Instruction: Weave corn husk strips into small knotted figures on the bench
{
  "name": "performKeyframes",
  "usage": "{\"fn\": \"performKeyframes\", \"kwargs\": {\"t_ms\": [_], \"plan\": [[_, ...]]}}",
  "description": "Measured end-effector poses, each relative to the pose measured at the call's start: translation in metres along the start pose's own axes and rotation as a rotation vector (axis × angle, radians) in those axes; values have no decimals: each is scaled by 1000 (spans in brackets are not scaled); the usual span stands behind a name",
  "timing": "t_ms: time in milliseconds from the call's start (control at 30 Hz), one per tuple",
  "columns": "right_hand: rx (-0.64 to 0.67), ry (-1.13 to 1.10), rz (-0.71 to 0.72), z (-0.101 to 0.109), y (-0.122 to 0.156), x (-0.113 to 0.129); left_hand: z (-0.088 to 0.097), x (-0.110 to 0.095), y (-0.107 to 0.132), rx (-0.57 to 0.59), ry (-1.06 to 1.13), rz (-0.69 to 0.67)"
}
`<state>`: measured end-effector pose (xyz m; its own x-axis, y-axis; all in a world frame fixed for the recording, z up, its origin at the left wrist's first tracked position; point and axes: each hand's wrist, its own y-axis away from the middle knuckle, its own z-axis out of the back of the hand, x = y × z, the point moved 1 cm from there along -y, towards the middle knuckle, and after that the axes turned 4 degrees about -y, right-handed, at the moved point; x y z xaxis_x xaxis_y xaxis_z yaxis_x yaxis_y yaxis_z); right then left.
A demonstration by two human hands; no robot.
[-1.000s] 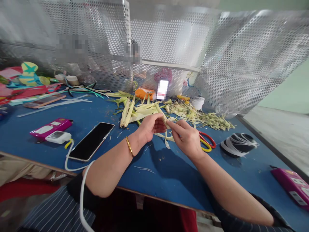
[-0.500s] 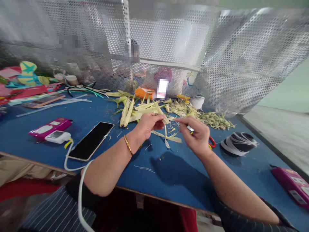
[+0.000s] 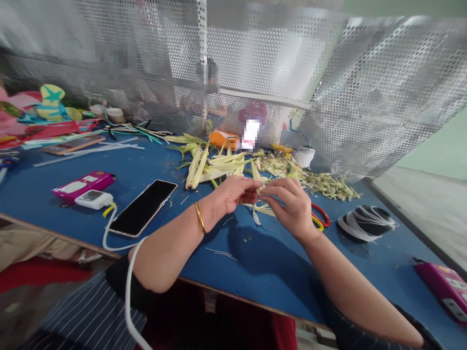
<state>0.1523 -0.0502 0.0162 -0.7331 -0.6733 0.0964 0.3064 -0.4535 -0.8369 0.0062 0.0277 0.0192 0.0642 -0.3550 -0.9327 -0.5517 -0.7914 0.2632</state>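
Observation:
A pale yellow corn husk strip (image 3: 256,171) stands up between my two hands above the blue table. My left hand (image 3: 239,192), with a gold bangle at the wrist, is closed on its lower part. The fingertips of my right hand (image 3: 290,204) pinch at the same strip from the right, close against the left fingers. Just below the hands, thin husk pieces (image 3: 257,217) lie on the table, partly covered. Behind the left hand rests a heap of larger corn husks (image 3: 222,170). Scissors with red and yellow handles (image 3: 321,216) lie beside the right wrist.
A black phone (image 3: 144,208) and a purple device (image 3: 85,186) lie at left, with a white cable (image 3: 128,301) crossing my left arm. A spool of white thread (image 3: 365,223) sits at right. Shredded plant bits (image 3: 333,185) lie behind it. A perforated metal screen (image 3: 262,63) borders the back.
My right hand has come left and its fingertips now meet the husk strip at my left hand. The strip stands more upright. The whole view has shifted slightly.

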Motion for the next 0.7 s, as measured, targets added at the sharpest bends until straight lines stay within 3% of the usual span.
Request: {"fn": "performKeyframes", "kwargs": {"t_ms": [300, 567, 700], "plan": [[31, 156, -24, -1, 4, -4, -3, 1, 3, 22, 17, 7], [60, 133, -65, -1, 1, -3, -8, 2, 5, -128, -43, -90], [55, 98, -173, -1, 1, -4, -10, 3, 5, -113, -34, -105]]}}
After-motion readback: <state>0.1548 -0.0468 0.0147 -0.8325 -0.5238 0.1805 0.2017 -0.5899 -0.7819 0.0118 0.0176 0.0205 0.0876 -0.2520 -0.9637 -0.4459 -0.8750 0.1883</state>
